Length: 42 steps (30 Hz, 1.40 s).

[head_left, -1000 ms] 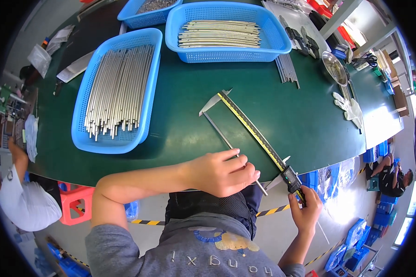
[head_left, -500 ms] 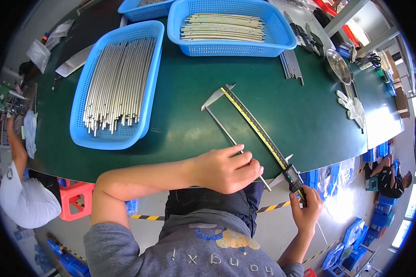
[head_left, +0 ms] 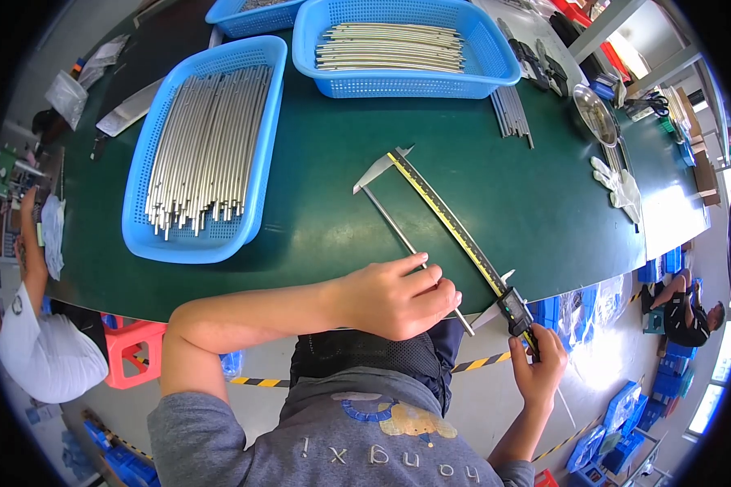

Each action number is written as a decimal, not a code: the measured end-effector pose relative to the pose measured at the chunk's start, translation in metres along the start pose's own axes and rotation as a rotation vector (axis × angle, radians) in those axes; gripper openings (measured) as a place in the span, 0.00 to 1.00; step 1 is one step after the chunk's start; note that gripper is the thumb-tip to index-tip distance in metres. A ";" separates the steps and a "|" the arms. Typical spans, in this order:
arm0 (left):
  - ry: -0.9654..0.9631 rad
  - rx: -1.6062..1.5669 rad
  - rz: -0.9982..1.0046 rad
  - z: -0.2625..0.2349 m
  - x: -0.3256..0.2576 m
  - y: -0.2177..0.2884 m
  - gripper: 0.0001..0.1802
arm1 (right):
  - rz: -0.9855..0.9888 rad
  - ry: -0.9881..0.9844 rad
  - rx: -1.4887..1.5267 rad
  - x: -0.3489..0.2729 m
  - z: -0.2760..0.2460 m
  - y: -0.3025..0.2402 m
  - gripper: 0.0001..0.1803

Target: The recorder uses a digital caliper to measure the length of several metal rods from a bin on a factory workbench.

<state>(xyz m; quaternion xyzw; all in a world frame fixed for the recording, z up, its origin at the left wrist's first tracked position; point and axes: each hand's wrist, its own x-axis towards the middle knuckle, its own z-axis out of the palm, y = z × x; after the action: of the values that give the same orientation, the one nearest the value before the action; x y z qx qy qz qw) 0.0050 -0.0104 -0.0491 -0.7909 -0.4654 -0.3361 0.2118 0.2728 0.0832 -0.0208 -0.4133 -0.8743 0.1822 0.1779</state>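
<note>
My left hand (head_left: 400, 299) is closed around the lower part of a thin metal rod (head_left: 391, 223). The rod slants from the table's middle down past the near edge, lying between the jaws of a digital caliper (head_left: 451, 223). Its far end is at the caliper's far jaw, and its near end is by the sliding jaw. My right hand (head_left: 540, 365) grips the caliper at its display end, beyond the table edge. The caliper's yellow-and-black scale beam runs up and left across the green table (head_left: 317, 162).
A blue basket (head_left: 130, 207) of many metal rods stands left; another blue basket (head_left: 406, 88) with rods is at the back. Several grey rods (head_left: 510, 114), a metal bowl (head_left: 594, 118) and a white glove (head_left: 617, 185) lie right. Co-workers sit left (head_left: 45, 349) and far right (head_left: 690, 312).
My hands, the rod and the caliper stay practically in place. The co-worker at the left has raised an arm slightly.
</note>
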 end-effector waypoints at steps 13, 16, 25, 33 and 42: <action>-0.189 -0.055 -0.060 -0.005 0.003 -0.007 0.13 | -0.005 -0.005 -0.009 -0.001 0.002 -0.005 0.15; -0.147 -0.047 -0.055 -0.002 0.001 -0.009 0.06 | -0.014 0.002 -0.013 -0.002 0.005 -0.006 0.15; -0.263 -0.078 -0.098 -0.006 0.006 -0.008 0.08 | -0.021 -0.001 0.022 -0.006 0.004 -0.005 0.15; -0.290 -0.111 -0.099 -0.010 0.008 -0.011 0.10 | 0.013 -0.004 -0.027 -0.008 0.006 -0.003 0.15; -0.287 -0.126 -0.084 -0.008 0.009 -0.017 0.10 | -0.009 -0.018 -0.066 -0.006 0.010 -0.004 0.17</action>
<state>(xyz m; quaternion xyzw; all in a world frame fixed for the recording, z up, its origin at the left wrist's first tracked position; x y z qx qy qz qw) -0.0095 -0.0025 -0.0366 -0.8223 -0.5016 -0.2569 0.0790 0.2689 0.0742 -0.0283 -0.4132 -0.8833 0.1561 0.1572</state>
